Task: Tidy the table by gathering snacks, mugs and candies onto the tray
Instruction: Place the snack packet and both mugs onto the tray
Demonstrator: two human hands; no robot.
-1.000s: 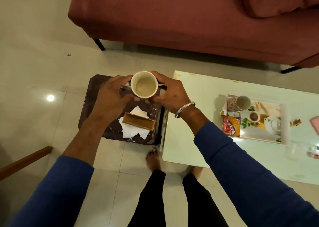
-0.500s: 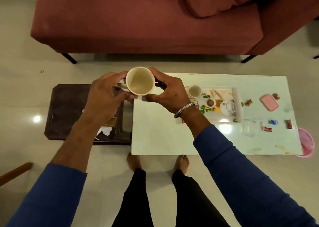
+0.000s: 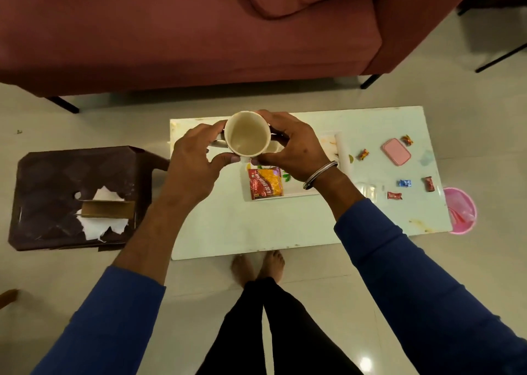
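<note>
Both hands are curled round one cream mug [image 3: 247,134], mouth up and empty as far as can be seen: the left hand [image 3: 196,160] grips its left side with the thumb under the rim, and the right hand [image 3: 296,149] wraps the right side. The mug is held in the air, not resting on anything.

Just below and nearer than the hands lies a snack packet [image 3: 265,183] on the near edge of the tray [image 3: 296,193]. The tray sits on the white surface [image 3: 256,226] directly beneath the hands and runs off to their right, its long axis lying left to right. So the mug hangs over the tray's left part, and the coming move is probably a short lowering, both hands equally near.

Farther to the right of the right hand, wrapped candies [image 3: 404,183] lie scattered off the tray, beside a pink box [image 3: 395,151].
</note>
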